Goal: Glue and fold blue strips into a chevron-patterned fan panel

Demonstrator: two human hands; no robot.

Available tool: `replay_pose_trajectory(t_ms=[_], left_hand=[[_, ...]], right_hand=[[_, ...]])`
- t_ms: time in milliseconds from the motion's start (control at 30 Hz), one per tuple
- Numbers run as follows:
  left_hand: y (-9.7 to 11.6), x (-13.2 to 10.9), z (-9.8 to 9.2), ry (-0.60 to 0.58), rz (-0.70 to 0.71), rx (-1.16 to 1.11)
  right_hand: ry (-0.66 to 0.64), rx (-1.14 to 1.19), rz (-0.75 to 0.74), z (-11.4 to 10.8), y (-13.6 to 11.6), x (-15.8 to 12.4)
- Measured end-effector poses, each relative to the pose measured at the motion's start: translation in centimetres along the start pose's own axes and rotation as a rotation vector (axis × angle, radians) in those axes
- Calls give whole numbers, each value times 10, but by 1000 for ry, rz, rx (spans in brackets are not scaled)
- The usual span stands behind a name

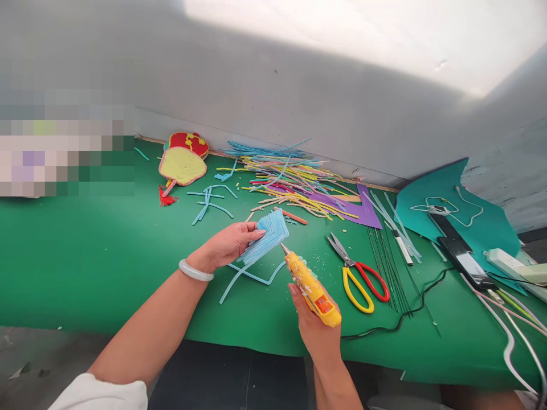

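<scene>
The left hand [229,245] pinches the blue panel [273,230] between thumb and fingers at its left side, holding it up over the green table [128,256], above a couple of loose strips [268,282]. The right hand [315,333] is wrapped around the glue gun [308,283], whose tip points at the panel's lower right edge; whether the two touch, I cannot tell. The panel is made of thin bent strips laid side by side, so it should be very light, fairly springy along each strip and weaker across the seams, where a hard squeeze or twist could split it. Its ridged face probably gives the fingers some grip. The flat left side, where the thumb sits, looks the best hold: it leaves the edge by the tip bare and keeps skin off any hot glue. The gun is likely the heavier, stiffer thing, best held by its body well back from the tip, with its yellow shell marked by whitish bits. The scissors [352,265] lie apart, to the right.
</scene>
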State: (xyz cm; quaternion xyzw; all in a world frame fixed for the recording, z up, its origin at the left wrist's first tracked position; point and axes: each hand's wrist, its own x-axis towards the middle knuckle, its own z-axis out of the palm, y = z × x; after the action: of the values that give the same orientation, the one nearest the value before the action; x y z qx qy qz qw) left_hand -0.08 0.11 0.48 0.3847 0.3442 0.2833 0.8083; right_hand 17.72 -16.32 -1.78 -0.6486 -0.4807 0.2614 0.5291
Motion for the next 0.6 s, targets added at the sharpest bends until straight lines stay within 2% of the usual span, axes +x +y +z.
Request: replay_pose_trajectory(t_ms=[267,400,600], left_hand=[[1,0,2,8,-18,55],[0,-1,2,13,-23,105],[0,-2,0,-3,-48,216]], right_hand=[[90,-35,-10,-4,-2,2],[82,-4,-1,-7,-3,3],[62,88,97,-13,-10,12]])
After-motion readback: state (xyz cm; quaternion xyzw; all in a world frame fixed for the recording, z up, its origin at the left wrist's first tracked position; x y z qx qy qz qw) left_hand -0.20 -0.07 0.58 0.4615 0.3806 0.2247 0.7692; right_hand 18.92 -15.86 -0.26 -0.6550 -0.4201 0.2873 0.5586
